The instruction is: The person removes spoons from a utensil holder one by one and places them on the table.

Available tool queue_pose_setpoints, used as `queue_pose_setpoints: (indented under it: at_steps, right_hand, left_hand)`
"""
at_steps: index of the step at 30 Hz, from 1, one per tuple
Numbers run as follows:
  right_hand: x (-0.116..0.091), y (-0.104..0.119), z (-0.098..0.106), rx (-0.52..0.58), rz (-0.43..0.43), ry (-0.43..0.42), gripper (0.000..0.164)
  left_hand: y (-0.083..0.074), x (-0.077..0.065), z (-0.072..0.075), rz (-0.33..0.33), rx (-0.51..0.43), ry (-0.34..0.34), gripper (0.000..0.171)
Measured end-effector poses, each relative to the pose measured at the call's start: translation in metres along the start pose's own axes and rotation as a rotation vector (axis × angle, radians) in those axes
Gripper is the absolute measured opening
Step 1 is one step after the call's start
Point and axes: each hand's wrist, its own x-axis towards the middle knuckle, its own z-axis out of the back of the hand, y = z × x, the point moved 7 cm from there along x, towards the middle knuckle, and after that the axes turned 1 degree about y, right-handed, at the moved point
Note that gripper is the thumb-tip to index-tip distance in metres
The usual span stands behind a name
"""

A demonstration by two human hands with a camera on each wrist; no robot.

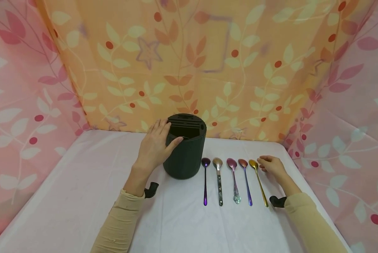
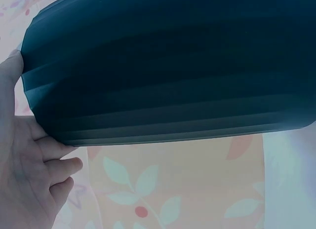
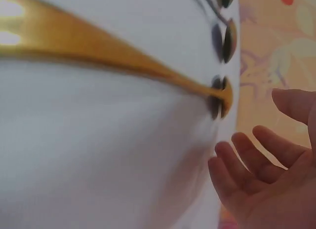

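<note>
A dark green ribbed utensil holder [image 1: 184, 158] stands upright on the table, its top divided by slots. My left hand [image 1: 155, 144] grips its upper rim from the left, the thumb at the front edge and fingers round the side. Right of the holder lies a row of long spoons: a purple spoon [image 1: 205, 181], a spoon with a marbled handle [image 1: 219, 182], a pink spoon [image 1: 233, 177], a copper spoon with a blue handle [image 1: 246, 179] and a gold spoon [image 1: 260, 182]. Close beside the gold spoon's bowl, my right hand [image 1: 273, 166] holds nothing, its fingers loosely bent.
A white cloth covers the table [image 1: 65, 196]. Orange floral fabric [image 1: 182, 63] hangs behind it, with pink floral fabric [image 1: 18, 105] on both sides. A dark wrist mount [image 1: 151, 189] sits at the left sleeve, another mount [image 1: 278, 202] at the right sleeve.
</note>
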Motion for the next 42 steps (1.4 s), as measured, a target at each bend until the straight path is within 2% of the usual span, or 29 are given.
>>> queue_pose_setpoints:
  at_steps: [3, 5, 10, 13, 16, 20, 25, 32, 37, 42]
  right_hand:
    - [-0.006, 0.012, 0.000, -0.083, 0.047, -0.020, 0.062]
    - [-0.012, 0.028, 0.001, -0.108, 0.106, -0.059, 0.062]
    - [-0.033, 0.084, 0.000, -0.035, 0.295, -0.175, 0.051]
    - [-0.044, 0.120, -0.004, 0.021, 0.407, -0.208, 0.044]
    - [-0.054, 0.155, -0.010, 0.083, 0.530, -0.205, 0.039]
    - [-0.066, 0.198, -0.023, 0.155, 0.686, -0.136, 0.036]
    - [-0.080, 0.243, -0.042, 0.127, 0.812, -0.012, 0.031]
    - [-0.096, 0.293, -0.070, -0.039, 1.001, 0.127, 0.029]
    - [-0.100, 0.322, -0.089, -0.182, 1.127, 0.228, 0.029]
    - [-0.098, 0.338, -0.104, -0.282, 1.166, 0.356, 0.028]
  left_hand:
    - [0.000, 0.000, -0.002, -0.007, 0.005, -0.003, 0.085]
    - [0.000, 0.000, -0.002, -0.010, 0.005, -0.005, 0.085]
    - [0.000, 0.001, -0.002, -0.005, 0.002, -0.002, 0.085]
    - [-0.001, 0.001, -0.001, -0.007, 0.000, 0.000, 0.085]
    - [-0.003, 0.002, -0.001, -0.012, -0.003, 0.003, 0.085]
    - [-0.003, 0.002, -0.001, -0.010, -0.004, 0.004, 0.085]
    - [-0.001, 0.001, -0.002, -0.002, -0.003, 0.004, 0.085]
    - [0.000, 0.001, -0.001, 0.010, 0.006, 0.020, 0.086]
    - [0.000, 0.001, 0.000, 0.008, 0.010, 0.018, 0.087]
    - [0.000, 0.001, 0.000, 0.001, 0.010, 0.016, 0.087]
